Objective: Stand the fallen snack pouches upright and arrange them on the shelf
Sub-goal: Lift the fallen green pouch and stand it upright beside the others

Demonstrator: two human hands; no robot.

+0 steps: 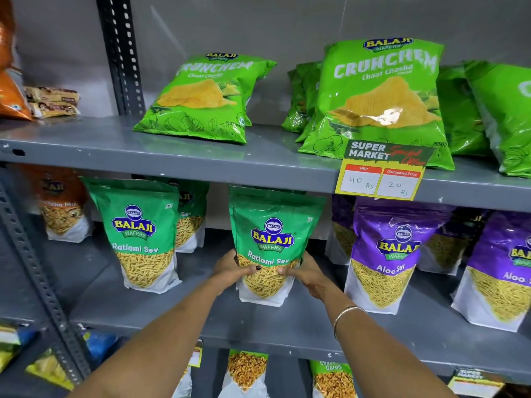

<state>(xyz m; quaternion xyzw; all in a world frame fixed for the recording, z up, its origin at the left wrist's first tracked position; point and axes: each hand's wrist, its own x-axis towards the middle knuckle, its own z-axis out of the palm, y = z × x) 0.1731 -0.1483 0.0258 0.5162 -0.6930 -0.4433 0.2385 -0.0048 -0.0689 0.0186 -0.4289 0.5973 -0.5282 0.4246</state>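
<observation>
At the far left of the middle shelf (178, 320), an orange pouch (61, 208) stands upright, set back in the shadow. Just right of it a green pouch (140, 234) of Ratlami Sev stands upright near the front edge, with another green pouch (191, 216) partly hidden behind it.

In the middle of the shelf both hands grip a third green pouch, the held pouch (273, 242), which stands upright with its white base on the shelf. A further green pouch shows just behind its top edge. The left hand (234, 268) is curled around the pouch's lower left side, thumb across the front and fingers wrapped out of sight behind. The right hand (306, 272) clasps the lower right side the same way, thumb on the front; a thin bangle (346, 318) sits on that wrist.

To the right, purple pouches of Aloo Sev stand upright: a front purple pouch (388, 254) just beside the held one, and one more (505, 271) at the frame's edge, with others behind them.

On the shelf above, light green chip bags (379, 93) lean backward, and a yellow price tag (382, 173) hangs from the shelf edge.
</observation>
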